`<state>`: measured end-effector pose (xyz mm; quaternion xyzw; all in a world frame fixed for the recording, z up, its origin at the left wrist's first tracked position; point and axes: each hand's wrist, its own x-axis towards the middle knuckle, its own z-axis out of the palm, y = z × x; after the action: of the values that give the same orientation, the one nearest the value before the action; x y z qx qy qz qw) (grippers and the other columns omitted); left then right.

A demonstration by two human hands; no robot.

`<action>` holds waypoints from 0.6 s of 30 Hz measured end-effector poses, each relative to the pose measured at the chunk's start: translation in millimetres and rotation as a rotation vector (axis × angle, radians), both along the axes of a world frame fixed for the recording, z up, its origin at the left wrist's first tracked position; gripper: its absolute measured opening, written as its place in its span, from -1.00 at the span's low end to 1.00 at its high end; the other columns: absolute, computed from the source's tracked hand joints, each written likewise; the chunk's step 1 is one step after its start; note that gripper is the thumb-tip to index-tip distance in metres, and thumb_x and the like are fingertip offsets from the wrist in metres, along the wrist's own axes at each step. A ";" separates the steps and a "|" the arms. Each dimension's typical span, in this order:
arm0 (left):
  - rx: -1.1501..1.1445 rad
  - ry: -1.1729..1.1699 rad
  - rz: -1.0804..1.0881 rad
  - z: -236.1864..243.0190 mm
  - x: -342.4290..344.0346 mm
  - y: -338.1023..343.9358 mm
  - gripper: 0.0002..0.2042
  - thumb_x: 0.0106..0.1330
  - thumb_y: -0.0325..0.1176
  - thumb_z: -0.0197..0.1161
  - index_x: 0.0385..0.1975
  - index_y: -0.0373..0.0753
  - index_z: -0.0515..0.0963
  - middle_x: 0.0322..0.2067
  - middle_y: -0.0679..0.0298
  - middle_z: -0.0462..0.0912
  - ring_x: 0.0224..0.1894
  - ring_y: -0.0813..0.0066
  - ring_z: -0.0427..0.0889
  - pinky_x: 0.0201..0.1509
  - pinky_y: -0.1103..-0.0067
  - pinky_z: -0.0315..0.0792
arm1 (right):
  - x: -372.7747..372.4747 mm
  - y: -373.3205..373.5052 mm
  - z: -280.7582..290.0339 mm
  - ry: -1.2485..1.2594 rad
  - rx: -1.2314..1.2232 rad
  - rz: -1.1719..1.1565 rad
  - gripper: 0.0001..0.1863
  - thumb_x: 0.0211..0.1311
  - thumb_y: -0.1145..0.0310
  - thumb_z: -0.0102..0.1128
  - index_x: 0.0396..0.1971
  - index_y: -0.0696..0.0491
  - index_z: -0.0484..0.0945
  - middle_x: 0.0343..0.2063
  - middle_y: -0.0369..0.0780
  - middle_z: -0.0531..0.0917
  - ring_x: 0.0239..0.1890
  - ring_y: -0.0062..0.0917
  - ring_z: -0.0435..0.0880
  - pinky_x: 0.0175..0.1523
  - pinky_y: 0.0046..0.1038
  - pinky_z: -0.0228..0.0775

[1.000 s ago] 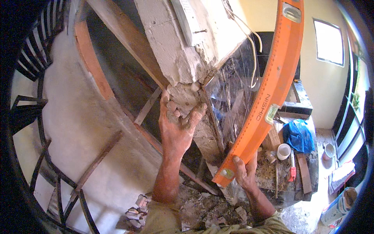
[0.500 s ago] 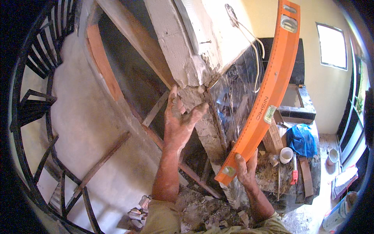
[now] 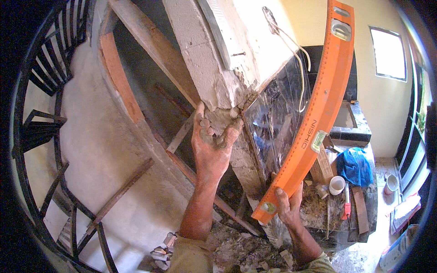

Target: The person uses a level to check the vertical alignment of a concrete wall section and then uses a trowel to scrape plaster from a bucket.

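My left hand (image 3: 214, 145) grips the broken masonry (image 3: 221, 119) below the white plastered column (image 3: 207, 73), fingers curled round its crumbly surface. My right hand (image 3: 291, 204) holds the lower end of a long orange spirit level (image 3: 318, 113), thumb on its front face. The level rises upward and to the right, slightly apart from the column, in front of dark glossy slabs (image 3: 268, 132). A pale cable (image 3: 298, 59) hangs from the wall behind it. Just left of the column runs a diagonal wooden beam (image 3: 154, 54); part of my left fingertips is hard to make out against it.
At left are a black metal railing (image 3: 32, 168) and bare grey plaster (image 3: 104, 145). Rubble (image 3: 227, 250) lies below. A worktop (image 3: 309, 218) at right holds a blue cloth (image 3: 354, 166), a white cup (image 3: 337, 185), a red-ended tool (image 3: 347, 209) and boards. A window (image 3: 388, 53) is behind.
The view has shifted slightly, so most things appear a little lower and further right. My hands keep their holds on the masonry and the level.
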<state>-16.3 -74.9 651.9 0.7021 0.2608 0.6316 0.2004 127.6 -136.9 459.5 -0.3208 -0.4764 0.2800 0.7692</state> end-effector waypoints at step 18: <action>-0.063 -0.010 -0.094 6.8 -6.9 13.0 -0.11 0.14 -0.24 0.43 0.34 -0.36 -0.06 0.02 0.06 0.40 0.02 0.32 0.48 0.15 0.46 0.38 | -3.0 5.1 -0.3 -0.018 0.017 -0.141 -0.57 0.25 0.19 0.17 -0.11 0.19 0.27 -0.30 -0.12 0.56 -0.26 -0.46 0.56 -0.16 -0.37 0.44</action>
<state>-23.2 -61.9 658.7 0.7038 0.2464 0.6164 0.2531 124.5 -131.7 459.2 -0.3496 -0.4620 0.2182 0.7853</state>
